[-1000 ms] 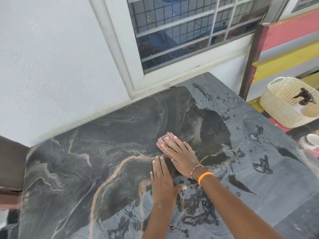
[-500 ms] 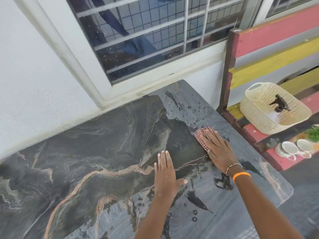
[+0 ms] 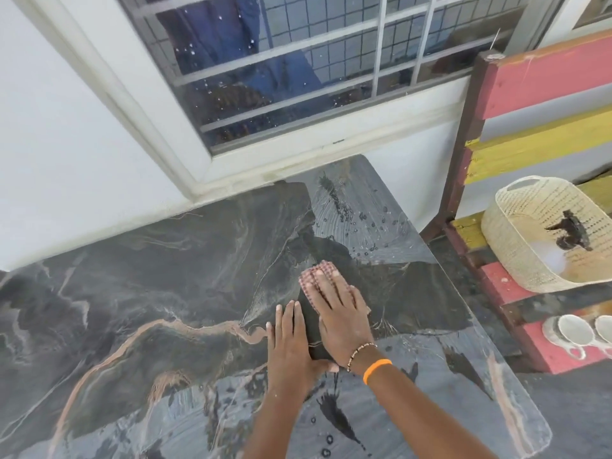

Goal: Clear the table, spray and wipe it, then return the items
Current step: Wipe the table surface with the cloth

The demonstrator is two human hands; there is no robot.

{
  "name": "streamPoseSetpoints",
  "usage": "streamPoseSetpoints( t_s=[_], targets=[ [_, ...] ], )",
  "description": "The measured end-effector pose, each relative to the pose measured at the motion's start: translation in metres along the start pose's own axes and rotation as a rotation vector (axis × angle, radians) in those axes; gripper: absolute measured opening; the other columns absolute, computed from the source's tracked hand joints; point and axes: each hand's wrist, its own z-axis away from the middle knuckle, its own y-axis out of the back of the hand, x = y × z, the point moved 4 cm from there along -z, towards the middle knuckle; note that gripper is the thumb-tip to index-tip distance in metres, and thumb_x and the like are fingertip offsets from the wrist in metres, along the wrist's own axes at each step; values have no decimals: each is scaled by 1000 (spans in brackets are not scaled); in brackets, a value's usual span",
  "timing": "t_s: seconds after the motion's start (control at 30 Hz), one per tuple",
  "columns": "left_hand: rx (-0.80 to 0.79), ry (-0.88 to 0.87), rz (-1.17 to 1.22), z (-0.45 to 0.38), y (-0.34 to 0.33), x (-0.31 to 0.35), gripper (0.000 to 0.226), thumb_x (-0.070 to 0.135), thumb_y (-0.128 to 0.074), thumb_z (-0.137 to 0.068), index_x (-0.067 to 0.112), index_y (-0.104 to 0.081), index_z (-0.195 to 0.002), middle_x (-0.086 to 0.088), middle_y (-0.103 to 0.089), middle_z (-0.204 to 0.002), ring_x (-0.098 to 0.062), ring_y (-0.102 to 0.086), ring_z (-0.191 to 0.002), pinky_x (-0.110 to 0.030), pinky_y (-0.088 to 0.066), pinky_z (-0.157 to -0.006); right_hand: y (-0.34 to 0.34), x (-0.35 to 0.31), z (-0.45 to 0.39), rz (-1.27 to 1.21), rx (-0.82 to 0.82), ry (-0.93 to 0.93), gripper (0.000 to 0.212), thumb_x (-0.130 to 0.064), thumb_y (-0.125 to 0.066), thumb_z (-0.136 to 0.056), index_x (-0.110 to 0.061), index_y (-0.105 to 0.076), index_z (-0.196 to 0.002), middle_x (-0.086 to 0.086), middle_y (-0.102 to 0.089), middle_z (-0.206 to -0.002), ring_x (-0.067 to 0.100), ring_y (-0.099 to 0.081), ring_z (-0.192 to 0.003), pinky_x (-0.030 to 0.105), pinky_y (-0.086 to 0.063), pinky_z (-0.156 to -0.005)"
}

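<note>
A dark marbled stone table (image 3: pixel 165 293) with pinkish veins fills the lower view, wet with streaks and droplets toward its right end. A small red-checked cloth (image 3: pixel 313 276) lies on it near the middle. My right hand (image 3: pixel 341 313) presses flat on the cloth with straight fingers, an orange band and a bead bracelet on its wrist. My left hand (image 3: pixel 291 342) rests flat on the bare tabletop just to the left, its thumb touching the right hand's heel.
A white wall and a barred window (image 3: pixel 298 77) rise right behind the table. To the right stands a red and yellow slatted bench (image 3: pixel 503 283) carrying a cream woven basket (image 3: pixel 516 246) and white cups (image 3: pixel 576 332).
My right hand swept the cloth out to the right, then back left beside my left hand. The left hand stayed planted. The view has shifted toward the table's right end.
</note>
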Motion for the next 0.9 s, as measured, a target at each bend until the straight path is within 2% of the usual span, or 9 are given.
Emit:
streamPoseSetpoints(
  t_s=[0.1, 0.2, 0.3, 0.4, 0.47, 0.57, 0.67, 0.8, 0.9],
  targets=[
    [39, 83, 16, 1, 1, -4, 126, 81, -44, -59, 10, 11, -147, -4, 11, -158, -25, 17, -144, -41, 9, -116, -1, -1, -19, 45, -65, 210, 67, -14, -50, -82, -28, -30, -144, -2, -30, -154, 24, -24, -143, 49, -28, -112],
    [58, 75, 42, -4, 3, 3, 123, 82, -37, -60, 10, 11, -147, -4, 11, -158, -24, 17, -144, -40, 8, -117, 8, 34, -34, 102, -75, 189, 66, -17, -49, -85, -31, -25, -145, -5, -25, -155, 21, -20, -144, 48, -21, -114],
    [60, 53, 38, -15, 10, 10, 115, 71, -49, -71, 8, 9, -147, -4, 10, -158, -23, 13, -145, -40, 3, -118, 22, 90, -45, 114, -52, -54, 62, -21, -40, -92, -34, -15, -147, -9, -8, -159, 18, -5, -147, 45, -14, -116],
    [32, 47, 14, -22, 11, 14, 112, 65, -54, -74, 7, 7, -147, -6, 9, -158, -23, 1, -146, -38, -8, -118, 37, 140, -27, 74, 53, -372, 60, -20, -42, -92, -30, -21, -147, -5, -9, -159, 22, -8, -147, 45, -19, -113],
    [31, 50, -4, -23, 11, 15, 111, 64, -54, -75, 7, 7, -147, -6, 10, -158, -22, -1, -146, -37, -10, -118, 38, 146, -15, 20, 108, -533, 61, -18, -46, -90, -28, -24, -147, -2, -12, -159, 24, -8, -146, 47, -21, -110],
    [19, 59, -5, -24, 8, 14, 111, 63, -54, -75, 7, 9, -147, -5, 12, -157, -21, 1, -146, -36, -8, -119, 29, 116, -14, -27, 161, -637, 63, -15, -51, -87, -24, -29, -146, 4, -16, -158, 31, -11, -145, 51, -21, -107],
    [10, 67, 8, -25, 9, 13, 112, 63, -55, -74, 8, 9, -147, -4, 14, -157, -20, 3, -146, -35, -6, -119, 19, 71, -39, -9, 152, -483, 61, -20, -50, -88, -27, -29, -145, 4, -18, -158, 31, -12, -145, 51, -24, -105],
    [5, 64, 13, -24, 8, 13, 109, 60, -57, -78, 8, 10, -147, -4, 16, -157, -19, 6, -146, -35, -6, -119, -2, 17, -94, 7, -98, 78, 57, -27, -40, -94, -38, -18, -146, -6, -5, -160, 24, 0, -147, 49, -13, -112],
    [3, 84, 6, -24, 8, 15, 109, 59, -57, -79, 9, 13, -147, -4, 17, -157, -20, 7, -146, -36, -3, -118, -4, 15, -125, 29, -214, 282, 52, -24, -37, -97, -44, -22, -143, -10, -3, -159, 21, 2, -147, 52, -8, -113]
  ],
)
